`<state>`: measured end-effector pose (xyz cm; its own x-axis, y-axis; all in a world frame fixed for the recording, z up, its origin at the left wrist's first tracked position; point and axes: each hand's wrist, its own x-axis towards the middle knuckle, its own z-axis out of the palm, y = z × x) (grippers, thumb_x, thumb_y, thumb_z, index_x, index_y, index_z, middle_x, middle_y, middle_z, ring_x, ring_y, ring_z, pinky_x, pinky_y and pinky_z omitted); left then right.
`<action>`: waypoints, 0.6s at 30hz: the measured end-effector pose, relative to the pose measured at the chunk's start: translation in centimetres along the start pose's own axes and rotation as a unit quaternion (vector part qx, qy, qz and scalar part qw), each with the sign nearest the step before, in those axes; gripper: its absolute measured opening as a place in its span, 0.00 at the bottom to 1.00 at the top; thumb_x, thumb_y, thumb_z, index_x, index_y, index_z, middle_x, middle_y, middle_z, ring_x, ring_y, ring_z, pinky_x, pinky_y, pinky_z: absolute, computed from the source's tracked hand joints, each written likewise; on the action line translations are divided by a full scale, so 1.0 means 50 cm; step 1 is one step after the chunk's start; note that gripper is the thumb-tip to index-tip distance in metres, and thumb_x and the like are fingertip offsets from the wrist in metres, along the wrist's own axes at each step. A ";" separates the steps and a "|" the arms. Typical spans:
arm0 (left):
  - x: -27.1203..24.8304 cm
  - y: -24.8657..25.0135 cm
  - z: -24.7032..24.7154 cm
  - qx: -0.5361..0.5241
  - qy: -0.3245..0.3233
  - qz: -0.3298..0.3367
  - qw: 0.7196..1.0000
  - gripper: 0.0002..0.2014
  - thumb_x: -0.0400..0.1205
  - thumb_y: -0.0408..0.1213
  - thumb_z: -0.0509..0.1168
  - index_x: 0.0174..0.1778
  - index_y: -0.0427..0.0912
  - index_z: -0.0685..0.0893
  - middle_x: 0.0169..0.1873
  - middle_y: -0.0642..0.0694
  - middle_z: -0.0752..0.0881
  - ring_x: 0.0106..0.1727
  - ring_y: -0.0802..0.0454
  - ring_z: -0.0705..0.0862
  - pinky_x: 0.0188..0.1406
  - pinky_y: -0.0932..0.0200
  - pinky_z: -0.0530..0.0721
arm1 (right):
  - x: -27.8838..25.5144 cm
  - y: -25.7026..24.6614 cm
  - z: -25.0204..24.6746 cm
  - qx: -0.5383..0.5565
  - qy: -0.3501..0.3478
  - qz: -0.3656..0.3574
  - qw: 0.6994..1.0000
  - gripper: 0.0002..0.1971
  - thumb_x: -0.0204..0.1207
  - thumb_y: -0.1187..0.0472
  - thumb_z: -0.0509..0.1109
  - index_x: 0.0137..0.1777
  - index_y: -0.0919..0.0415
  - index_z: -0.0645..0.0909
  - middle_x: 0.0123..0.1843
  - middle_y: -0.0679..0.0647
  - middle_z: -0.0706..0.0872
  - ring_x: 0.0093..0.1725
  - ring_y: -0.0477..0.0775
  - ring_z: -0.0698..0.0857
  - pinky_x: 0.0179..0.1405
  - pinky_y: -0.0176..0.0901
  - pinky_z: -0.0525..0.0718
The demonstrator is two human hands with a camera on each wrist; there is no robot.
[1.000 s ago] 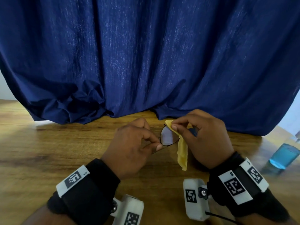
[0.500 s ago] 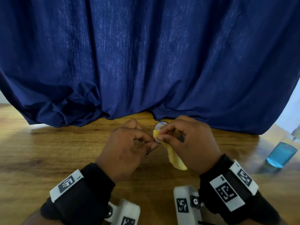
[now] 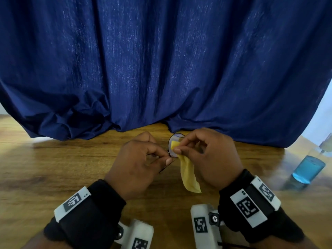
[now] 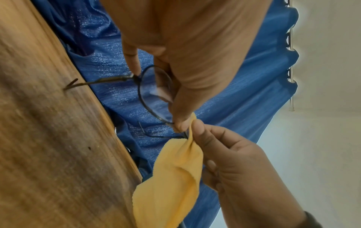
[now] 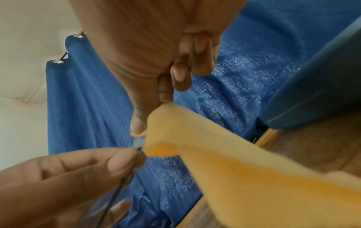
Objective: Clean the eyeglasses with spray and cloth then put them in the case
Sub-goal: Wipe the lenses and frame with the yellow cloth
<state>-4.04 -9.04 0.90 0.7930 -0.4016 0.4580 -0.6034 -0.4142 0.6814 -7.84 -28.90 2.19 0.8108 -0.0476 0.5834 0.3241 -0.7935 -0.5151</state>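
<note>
The left hand (image 3: 136, 164) pinches the eyeglasses (image 4: 154, 95) by the thin rim, thumb and forefinger closed on the frame, the other fingers curled under; the right hand (image 3: 206, 157) pinches the yellow cloth (image 3: 188, 175) between thumb and forefinger, folded over the lens (image 3: 175, 145) nearest it, and the free tail of the cloth hangs down toward the wooden table (image 3: 53, 168). The glasses are held above the table between the two hands, their long axis running roughly left to right, so the lens being rubbed lies just right of the left-hand pinch and the right hand is the nearer one to it; the other lens shows only in the left wrist view, bare. One temple arm (image 4: 97, 81) sticks out toward the table.

Against half a second ago, the cloth sits a little higher on the lens and the hands are slightly closer together; a second ago the lens stood open to view with the cloth at its right edge.

Farther right stands the spray bottle (image 3: 309, 169) with blue liquid, well apart; a dark blue case (image 5: 322, 86) appears in the right wrist view; behind everything hangs a blue curtain (image 3: 161, 60).
</note>
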 end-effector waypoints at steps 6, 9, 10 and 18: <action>0.003 -0.009 -0.001 0.014 0.013 -0.015 1.000 0.02 0.75 0.42 0.79 0.37 0.54 0.93 0.40 0.56 0.84 0.45 0.60 0.84 0.42 0.74 0.77 | 0.007 0.006 -0.019 -0.017 -0.039 0.045 0.998 0.10 0.68 0.42 0.80 0.39 0.45 0.86 0.38 0.39 0.88 0.45 0.36 0.84 0.38 0.27 0.78; 0.002 -0.005 0.000 0.010 0.002 -0.002 1.000 0.02 0.75 0.42 0.79 0.38 0.53 0.94 0.40 0.56 0.83 0.45 0.59 0.83 0.42 0.75 0.77 | -0.001 -0.010 -0.004 -0.006 -0.048 0.009 0.999 0.10 0.67 0.45 0.83 0.38 0.47 0.87 0.37 0.40 0.87 0.41 0.40 0.84 0.36 0.29 0.79; 0.001 -0.001 0.001 0.009 -0.009 0.005 1.000 0.01 0.75 0.43 0.79 0.38 0.54 0.94 0.40 0.55 0.83 0.45 0.59 0.83 0.42 0.74 0.78 | -0.004 -0.014 0.000 -0.006 -0.035 0.000 0.999 0.10 0.67 0.44 0.82 0.38 0.48 0.87 0.37 0.41 0.87 0.40 0.41 0.84 0.36 0.34 0.81; 0.001 -0.008 0.003 0.033 -0.004 0.015 0.999 0.01 0.75 0.44 0.79 0.39 0.54 0.94 0.40 0.58 0.82 0.45 0.62 0.83 0.47 0.59 0.83 | 0.006 0.009 -0.019 -0.013 0.002 0.053 0.999 0.09 0.70 0.45 0.81 0.38 0.46 0.86 0.38 0.39 0.88 0.43 0.38 0.84 0.37 0.29 0.79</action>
<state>-3.78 -9.02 0.57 0.7743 -0.4211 0.4725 -0.6309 -0.4550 0.6284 -7.95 -29.83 2.73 0.8378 -0.1343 0.5293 0.2235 -0.7999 -0.5569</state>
